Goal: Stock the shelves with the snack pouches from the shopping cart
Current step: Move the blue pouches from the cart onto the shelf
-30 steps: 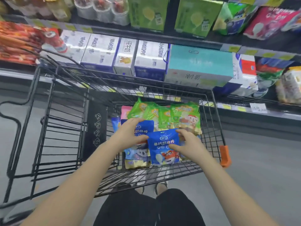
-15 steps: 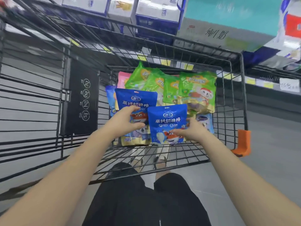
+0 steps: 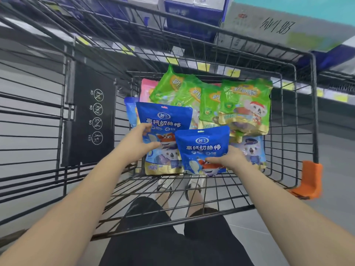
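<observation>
Inside the black wire shopping cart (image 3: 295,116) lie several snack pouches. My left hand (image 3: 137,144) grips a blue pouch (image 3: 165,120) at its left edge, holding it upright. My right hand (image 3: 229,159) holds a second blue pouch (image 3: 203,144) by its lower right side, in front of the first. Behind them are several green pouches (image 3: 244,104), a pink pouch (image 3: 147,89) and a light-blue pouch (image 3: 251,150) under my right hand.
A black warning panel (image 3: 90,116) hangs on the cart's left inner wall. An orange corner bumper (image 3: 309,179) marks the cart's right front. Shelves with blue-white boxes (image 3: 192,14) and a teal carton (image 3: 288,22) stand just beyond the cart. Grey floor lies to the right.
My head has tilted down and nearer the cart. Both blue pouches have been raised from lying on the pile to upright in my hands.
</observation>
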Motion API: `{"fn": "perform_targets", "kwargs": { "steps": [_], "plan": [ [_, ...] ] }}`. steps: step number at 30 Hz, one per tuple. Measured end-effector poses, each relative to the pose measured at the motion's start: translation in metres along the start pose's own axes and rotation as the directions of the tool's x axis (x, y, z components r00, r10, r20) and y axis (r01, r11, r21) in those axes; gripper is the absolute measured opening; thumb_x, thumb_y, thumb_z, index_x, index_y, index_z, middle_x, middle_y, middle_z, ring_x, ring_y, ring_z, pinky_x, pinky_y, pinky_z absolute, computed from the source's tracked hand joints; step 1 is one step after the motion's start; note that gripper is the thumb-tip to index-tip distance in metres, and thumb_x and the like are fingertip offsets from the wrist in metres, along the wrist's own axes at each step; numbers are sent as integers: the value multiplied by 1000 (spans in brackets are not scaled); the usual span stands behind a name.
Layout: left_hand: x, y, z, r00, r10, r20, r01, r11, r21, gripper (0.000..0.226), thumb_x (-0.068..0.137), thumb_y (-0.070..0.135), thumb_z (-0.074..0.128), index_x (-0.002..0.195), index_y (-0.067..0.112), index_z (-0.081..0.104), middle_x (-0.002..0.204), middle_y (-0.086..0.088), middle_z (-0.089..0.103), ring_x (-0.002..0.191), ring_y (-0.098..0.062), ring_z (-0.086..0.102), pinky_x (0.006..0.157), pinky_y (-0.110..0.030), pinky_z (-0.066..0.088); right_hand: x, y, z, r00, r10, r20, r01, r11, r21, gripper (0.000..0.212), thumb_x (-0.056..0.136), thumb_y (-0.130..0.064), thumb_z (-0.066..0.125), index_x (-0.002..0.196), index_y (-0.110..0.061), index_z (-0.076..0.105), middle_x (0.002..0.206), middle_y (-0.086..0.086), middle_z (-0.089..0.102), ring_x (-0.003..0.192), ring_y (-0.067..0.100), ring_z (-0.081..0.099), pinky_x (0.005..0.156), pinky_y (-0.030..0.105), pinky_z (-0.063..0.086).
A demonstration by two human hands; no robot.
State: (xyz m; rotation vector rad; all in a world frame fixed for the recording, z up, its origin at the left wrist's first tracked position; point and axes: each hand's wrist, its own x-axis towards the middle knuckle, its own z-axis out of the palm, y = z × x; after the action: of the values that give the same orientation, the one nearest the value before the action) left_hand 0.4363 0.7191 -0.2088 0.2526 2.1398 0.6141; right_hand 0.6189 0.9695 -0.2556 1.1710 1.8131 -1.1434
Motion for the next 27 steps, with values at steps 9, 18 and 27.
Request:
{"fn": "perform_targets", "kwargs": {
  "steps": [9,18,27],
  "plan": [
    [26,-6,6,974,-144,-174,110,975,-194,84,84,17,80,151,12,29,147,-6,42,120,-15,47,96,-37,46,3,14,-1,990,-132,53,123,982,145,35,82,-33,84,114,-23,74,113,-4,74,103,15,69,81,27,52],
    [47,-18,15,975,-177,-137,137,955,-263,57,84,14,80,131,7,50,124,-3,59,109,-13,53,84,-27,44,-10,12,-20,970,-243,12,218,890,401,33,86,-30,81,117,-30,69,109,-16,75,97,1,72,77,19,57],
    [49,-24,21,997,-77,-31,68,971,-228,34,84,23,81,116,16,70,106,1,70,96,-15,63,73,-23,48,-13,24,-39,978,-201,-50,189,769,611,43,75,-32,86,114,-18,74,107,-1,79,103,21,75,92,39,58]
  ]
}}
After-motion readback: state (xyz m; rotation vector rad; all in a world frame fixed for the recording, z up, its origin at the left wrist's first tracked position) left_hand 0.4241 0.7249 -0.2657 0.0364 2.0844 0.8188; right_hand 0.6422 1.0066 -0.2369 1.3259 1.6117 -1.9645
